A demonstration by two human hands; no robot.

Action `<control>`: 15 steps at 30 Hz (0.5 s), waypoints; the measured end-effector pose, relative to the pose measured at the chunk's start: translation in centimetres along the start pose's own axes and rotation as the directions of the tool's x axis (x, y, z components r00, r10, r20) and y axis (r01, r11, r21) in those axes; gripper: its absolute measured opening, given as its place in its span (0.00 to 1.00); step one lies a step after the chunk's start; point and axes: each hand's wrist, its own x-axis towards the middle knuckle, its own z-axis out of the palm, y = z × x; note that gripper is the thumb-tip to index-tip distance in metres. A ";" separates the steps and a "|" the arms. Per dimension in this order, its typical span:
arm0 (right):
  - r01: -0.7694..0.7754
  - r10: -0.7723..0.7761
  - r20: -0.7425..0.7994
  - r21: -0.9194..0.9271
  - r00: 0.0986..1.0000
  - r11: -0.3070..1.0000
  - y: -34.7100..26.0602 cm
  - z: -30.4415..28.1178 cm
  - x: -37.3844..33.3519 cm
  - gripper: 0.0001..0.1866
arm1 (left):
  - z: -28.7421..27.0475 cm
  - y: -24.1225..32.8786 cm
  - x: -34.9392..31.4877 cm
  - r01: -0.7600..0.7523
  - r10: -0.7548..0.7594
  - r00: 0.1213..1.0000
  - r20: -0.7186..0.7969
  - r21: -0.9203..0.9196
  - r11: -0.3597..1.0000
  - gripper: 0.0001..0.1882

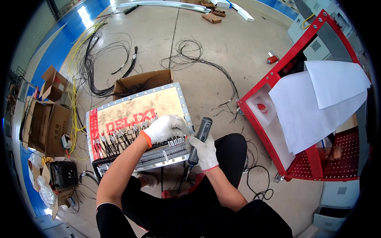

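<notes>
In front of me a metal-edged panel (180, 97) with a tan face carries a row of grey terminal blocks (152, 157) along its near side. Many black wires (115, 144) with white sleeve ends stand up beside the blocks. My left hand (166, 129), in a white glove with an orange cuff, is over the right half of the panel. Its fingers are pinched together; whatever they hold is hidden. My right hand (206, 152), also gloved, grips a dark grey cordless screwdriver (201, 137) at the panel's right edge. The screwdriver's bit points down, off the panel.
Behind the panel sits an open cardboard box (145, 79) holding wires. Loose black cable bundles (210, 63) lie on the floor. A red-framed cart (260, 89) with white sheets (317, 95) stands to the right. Cardboard boxes (59, 123) and a black case (63, 174) are at left.
</notes>
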 end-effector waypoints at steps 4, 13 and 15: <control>-0.014 0.020 0.036 -0.148 0.999 0.989 -0.7 0.3 0.0 0.10 | 0.4 0.3 0.2 -0.022 0.022 0.999 -0.027 -0.004 1.000 0.06; -0.039 0.040 0.013 -0.080 0.999 0.996 -1.2 0.4 -0.5 0.11 | -1.3 -2.2 1.0 0.108 -0.086 0.982 0.167 -0.133 0.985 0.10; -0.070 0.069 -0.016 -0.042 0.997 0.997 -1.0 0.1 -0.4 0.11 | -0.8 -2.5 1.4 0.202 -0.161 0.962 0.220 -0.174 0.964 0.11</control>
